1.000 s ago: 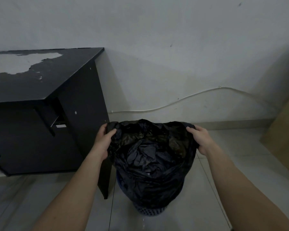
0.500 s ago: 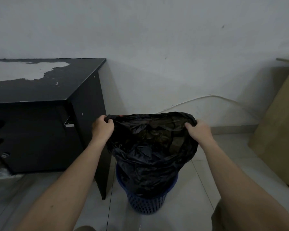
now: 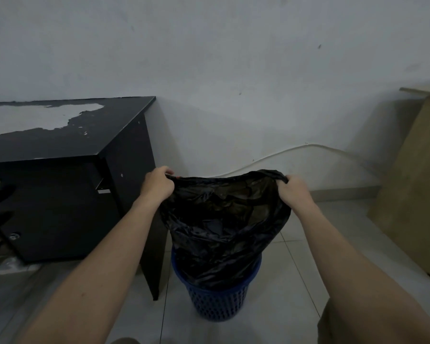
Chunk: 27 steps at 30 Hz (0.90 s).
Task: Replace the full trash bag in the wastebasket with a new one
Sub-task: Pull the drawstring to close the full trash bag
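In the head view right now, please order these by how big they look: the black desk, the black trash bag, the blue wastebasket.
1. black desk
2. black trash bag
3. blue wastebasket, though the bag hides its upper part, so only the look is ranked.

Both hands raised trash bag higher; more of blue wastebasket exposed.

left hand fisted, right hand fisted
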Each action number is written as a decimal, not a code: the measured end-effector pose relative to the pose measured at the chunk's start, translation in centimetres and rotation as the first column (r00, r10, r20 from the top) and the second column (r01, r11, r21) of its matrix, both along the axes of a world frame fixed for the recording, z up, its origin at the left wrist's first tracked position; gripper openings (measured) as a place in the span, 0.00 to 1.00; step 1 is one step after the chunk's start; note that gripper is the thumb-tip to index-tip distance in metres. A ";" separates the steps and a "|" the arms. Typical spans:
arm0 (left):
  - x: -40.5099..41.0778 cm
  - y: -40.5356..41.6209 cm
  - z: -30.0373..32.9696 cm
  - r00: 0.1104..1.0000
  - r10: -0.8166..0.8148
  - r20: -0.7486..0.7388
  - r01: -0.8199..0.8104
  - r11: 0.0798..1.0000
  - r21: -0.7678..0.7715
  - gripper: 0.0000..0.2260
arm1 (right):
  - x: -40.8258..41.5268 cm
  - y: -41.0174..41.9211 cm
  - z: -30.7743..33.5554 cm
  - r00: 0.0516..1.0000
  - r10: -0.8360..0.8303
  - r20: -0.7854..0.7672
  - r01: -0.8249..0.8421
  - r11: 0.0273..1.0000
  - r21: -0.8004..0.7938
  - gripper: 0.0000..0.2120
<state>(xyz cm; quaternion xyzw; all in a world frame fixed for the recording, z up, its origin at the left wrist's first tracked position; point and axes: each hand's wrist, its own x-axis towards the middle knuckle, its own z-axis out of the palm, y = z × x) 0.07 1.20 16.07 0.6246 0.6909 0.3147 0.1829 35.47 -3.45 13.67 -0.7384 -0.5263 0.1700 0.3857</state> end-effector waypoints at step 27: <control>-0.5 1.5 2.8 0.900 0.064 -0.431 -0.100 0.993 -0.060 0.13 | 3.9 0.3 4.7 0.926 -0.265 -0.268 0.251 0.964 -0.085 0.10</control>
